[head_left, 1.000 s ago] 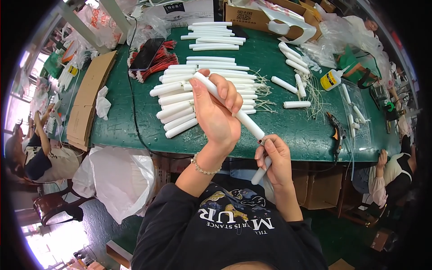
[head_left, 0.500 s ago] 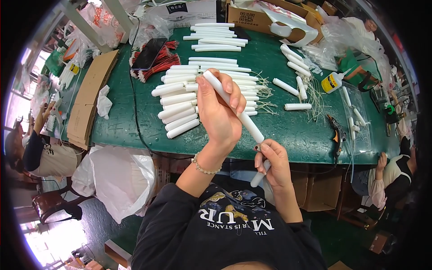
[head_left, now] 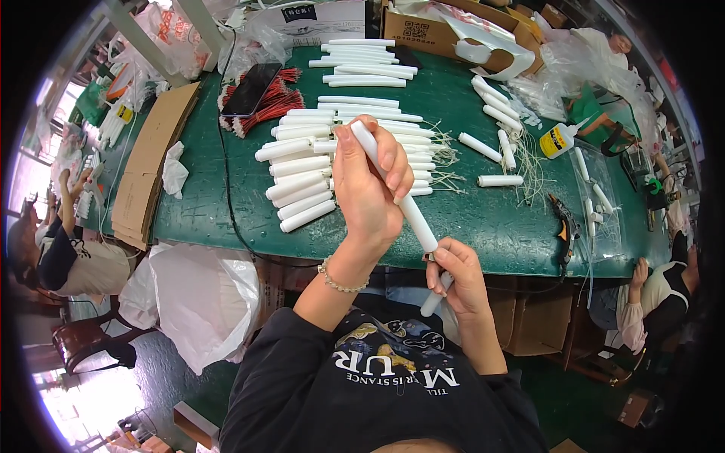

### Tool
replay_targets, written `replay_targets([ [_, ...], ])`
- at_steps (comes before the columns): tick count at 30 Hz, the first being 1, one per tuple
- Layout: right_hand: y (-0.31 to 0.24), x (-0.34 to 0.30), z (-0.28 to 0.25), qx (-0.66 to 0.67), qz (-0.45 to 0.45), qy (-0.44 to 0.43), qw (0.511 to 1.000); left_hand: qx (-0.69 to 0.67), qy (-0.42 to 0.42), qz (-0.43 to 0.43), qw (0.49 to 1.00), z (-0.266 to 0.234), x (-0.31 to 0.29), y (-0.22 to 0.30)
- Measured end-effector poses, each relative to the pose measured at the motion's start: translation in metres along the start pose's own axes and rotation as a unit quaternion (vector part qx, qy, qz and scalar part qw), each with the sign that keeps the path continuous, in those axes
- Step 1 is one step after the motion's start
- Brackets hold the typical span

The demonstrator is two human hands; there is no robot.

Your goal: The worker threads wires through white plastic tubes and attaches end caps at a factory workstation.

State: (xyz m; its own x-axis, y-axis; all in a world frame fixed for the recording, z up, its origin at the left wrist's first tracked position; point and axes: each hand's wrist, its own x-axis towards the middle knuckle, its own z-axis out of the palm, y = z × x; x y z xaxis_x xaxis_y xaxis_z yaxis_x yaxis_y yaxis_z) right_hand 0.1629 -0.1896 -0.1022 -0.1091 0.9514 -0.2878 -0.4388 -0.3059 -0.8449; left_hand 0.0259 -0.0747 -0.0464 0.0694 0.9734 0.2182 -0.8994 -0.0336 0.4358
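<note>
My left hand (head_left: 371, 177) is closed round a long white tube (head_left: 418, 225), which slants down to the right over the near table edge. In my right hand (head_left: 461, 275) is a short white tube (head_left: 436, 300), its lower end sticking out below the fingers. The tips of my right thumb and forefinger meet the lower end of the long tube, where a small dark part shows; its details are too small to tell. Behind my left hand lies a pile of white tubes (head_left: 302, 189), several with thin pale wires at their right ends.
On the green table (head_left: 226, 219) are a phone (head_left: 251, 89) on red wires, a yellow-labelled glue bottle (head_left: 557, 140), orange-black pliers (head_left: 564, 234) and more white tubes (head_left: 479, 146). Cardboard (head_left: 155, 166) lies at left; a carton (head_left: 461, 38) stands behind. Other people sit left and right.
The long tube has tilted a little steeper, its lower end now closer against my right fingertips. My right hand has shifted slightly down. Both hands keep their holds.
</note>
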Motion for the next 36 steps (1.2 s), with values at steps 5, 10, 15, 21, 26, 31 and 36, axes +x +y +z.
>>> replay_targets([
  [5,0.0,0.001,0.0,0.005,0.001,-0.008,1.0,-0.009,0.014,0.009,1.0,0.002,-0.001,0.001],
  [10,0.001,0.001,0.0,0.016,-0.011,-0.011,1.0,-0.017,0.029,-0.004,0.999,0.002,-0.001,0.002],
  [15,0.004,0.001,0.002,0.046,-0.022,-0.001,0.999,-0.005,0.026,0.003,1.0,0.0,0.0,0.003],
  [21,0.004,0.0,0.007,0.071,-0.031,0.012,0.997,0.024,0.046,0.051,0.997,0.001,-0.002,0.004],
  [26,0.003,0.0,0.011,0.074,-0.039,0.011,0.996,0.025,0.045,0.055,0.997,-0.004,0.0,0.003],
  [31,0.002,0.003,0.015,0.071,-0.043,0.017,0.996,0.022,0.023,0.079,0.996,0.002,0.0,0.005],
  [36,0.002,0.006,0.013,0.068,-0.046,0.018,0.996,0.028,0.005,0.078,0.997,0.004,-0.003,0.001],
])
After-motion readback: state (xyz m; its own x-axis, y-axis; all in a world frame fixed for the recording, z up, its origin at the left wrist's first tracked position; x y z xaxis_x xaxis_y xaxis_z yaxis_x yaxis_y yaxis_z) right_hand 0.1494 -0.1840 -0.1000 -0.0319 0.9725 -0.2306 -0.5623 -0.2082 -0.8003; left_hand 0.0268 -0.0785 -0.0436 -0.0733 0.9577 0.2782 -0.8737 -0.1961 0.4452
